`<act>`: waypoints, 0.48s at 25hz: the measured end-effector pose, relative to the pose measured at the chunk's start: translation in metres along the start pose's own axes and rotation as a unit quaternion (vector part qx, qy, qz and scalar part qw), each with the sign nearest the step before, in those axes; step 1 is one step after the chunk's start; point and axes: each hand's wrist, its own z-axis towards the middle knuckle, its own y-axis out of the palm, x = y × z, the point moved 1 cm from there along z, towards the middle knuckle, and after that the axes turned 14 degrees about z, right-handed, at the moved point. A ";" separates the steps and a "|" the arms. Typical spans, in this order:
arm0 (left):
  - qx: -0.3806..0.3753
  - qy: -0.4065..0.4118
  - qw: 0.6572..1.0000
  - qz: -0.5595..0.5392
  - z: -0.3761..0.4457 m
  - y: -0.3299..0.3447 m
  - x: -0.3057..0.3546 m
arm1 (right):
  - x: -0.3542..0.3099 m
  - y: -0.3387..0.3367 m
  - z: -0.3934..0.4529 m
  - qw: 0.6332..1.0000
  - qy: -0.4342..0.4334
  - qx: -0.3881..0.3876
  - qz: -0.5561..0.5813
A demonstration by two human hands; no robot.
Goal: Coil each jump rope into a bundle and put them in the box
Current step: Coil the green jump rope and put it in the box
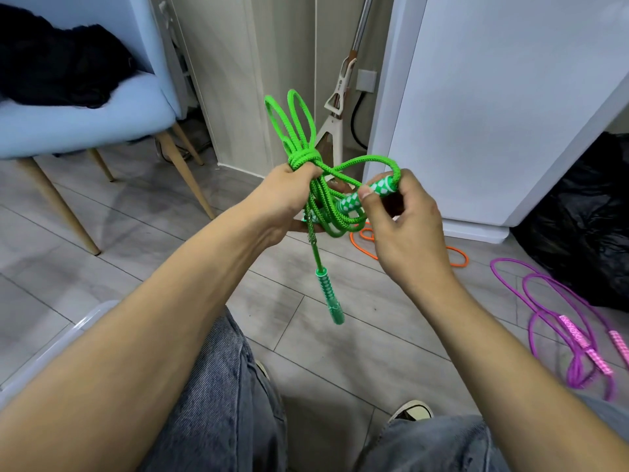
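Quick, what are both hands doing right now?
Left hand: grips the coiled bright green braided jump rope at its wrapped middle.
Right hand: pinches the rope's green-and-white checkered handle.

Single head-worn wide-angle view, forward and down, close over hands and grey floor (340,335).

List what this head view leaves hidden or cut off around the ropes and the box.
- Orange jump rope: mostly behind the right hand; handles unseen.
- Clear box: only a rim corner shows beside the left forearm; contents unknown.
- Green jump rope: bundle middle covered by the left hand.
- Purple jump rope: complete.
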 end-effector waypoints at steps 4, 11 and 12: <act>0.009 0.002 1.000 -0.024 0.002 0.009 -0.004 | 0.007 0.000 0.000 0.992 0.010 -0.091 -0.083; -0.042 -0.026 0.965 -0.257 0.006 0.010 0.001 | 0.011 0.009 0.008 0.937 0.118 -0.117 0.307; -0.041 -0.030 0.958 -0.283 0.006 0.010 0.002 | 0.011 0.010 0.010 0.921 0.149 -0.106 0.345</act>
